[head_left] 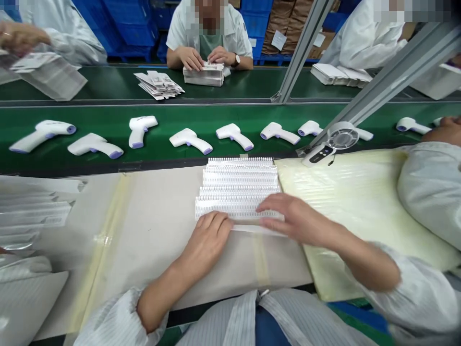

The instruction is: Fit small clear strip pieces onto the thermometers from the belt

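White sheets (239, 178) printed with rows of small marks, like label sheets, lie overlapped in tiers at the front edge of the conveyor. My left hand (209, 238) rests at their near left corner, palm down, fingers side by side and bent slightly over the edge. At the near right corner is my right hand (293, 216), its thumb and fingers apart, the fingertips over the sheets. Between both hands shows a pale strip (259, 229) along the sheets' near edge. Whether either fingertip pinches paper is hidden.
Several white-and-purple infrared thermometers (190, 140) lie along the green conveyor (162, 113). A small fan (342, 138) hangs by the metal post (302, 45). Yellowish foam sheeting (345, 206) lies right, clear plastic bags (32, 214) left. Co-workers handle paper stacks (203, 74) opposite; others sit beside me.
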A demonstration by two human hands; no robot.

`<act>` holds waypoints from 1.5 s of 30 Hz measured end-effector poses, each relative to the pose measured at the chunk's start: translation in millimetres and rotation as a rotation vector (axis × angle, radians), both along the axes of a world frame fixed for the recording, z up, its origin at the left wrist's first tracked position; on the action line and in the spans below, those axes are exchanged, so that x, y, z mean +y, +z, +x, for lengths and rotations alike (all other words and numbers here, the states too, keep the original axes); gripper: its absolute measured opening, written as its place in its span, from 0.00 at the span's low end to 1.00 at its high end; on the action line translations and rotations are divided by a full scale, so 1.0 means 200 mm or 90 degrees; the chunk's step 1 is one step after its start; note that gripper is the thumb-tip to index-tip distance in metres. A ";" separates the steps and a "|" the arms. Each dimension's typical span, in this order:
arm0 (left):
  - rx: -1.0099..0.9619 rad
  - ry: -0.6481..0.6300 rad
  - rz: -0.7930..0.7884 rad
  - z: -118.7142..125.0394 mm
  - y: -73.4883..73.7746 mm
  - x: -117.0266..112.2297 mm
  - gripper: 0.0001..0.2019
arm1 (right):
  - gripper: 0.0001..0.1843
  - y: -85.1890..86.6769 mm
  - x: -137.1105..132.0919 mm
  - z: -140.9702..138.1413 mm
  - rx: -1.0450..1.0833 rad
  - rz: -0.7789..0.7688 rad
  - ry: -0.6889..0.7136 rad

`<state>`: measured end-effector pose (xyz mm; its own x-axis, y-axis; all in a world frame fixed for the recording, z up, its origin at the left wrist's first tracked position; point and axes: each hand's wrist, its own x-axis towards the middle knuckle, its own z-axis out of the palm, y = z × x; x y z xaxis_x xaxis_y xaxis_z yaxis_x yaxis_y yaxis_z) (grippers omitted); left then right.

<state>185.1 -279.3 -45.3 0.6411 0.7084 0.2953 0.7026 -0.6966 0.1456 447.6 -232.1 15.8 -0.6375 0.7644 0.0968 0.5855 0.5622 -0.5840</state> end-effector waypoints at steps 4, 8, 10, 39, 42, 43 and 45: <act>-0.002 -0.007 0.104 0.00 0.01 -0.02 0.14 | 0.18 -0.15 -0.29 0.04 -0.081 0.125 -0.025; -0.031 0.024 0.046 -0.01 0.00 -0.09 0.14 | 0.12 -0.31 -0.32 -0.02 -0.095 0.254 -0.020; -0.046 0.022 -0.020 -0.03 -0.02 -0.12 0.11 | 0.11 -0.35 -0.32 -0.03 -0.077 0.257 0.002; -0.036 0.002 -0.028 -0.04 -0.01 -0.06 0.12 | 0.14 -0.31 -0.34 0.04 -0.130 0.198 -0.033; -0.103 0.042 -0.146 -0.10 0.03 -0.05 0.13 | 0.14 -0.28 -0.30 0.12 -0.096 0.123 -0.049; -0.124 0.059 -0.198 -0.12 0.05 -0.04 0.14 | 0.14 -0.27 -0.29 0.14 -0.094 0.092 -0.050; -0.146 0.086 -0.284 -0.15 0.07 -0.02 0.15 | 0.15 -0.23 -0.26 0.16 -0.098 0.031 -0.047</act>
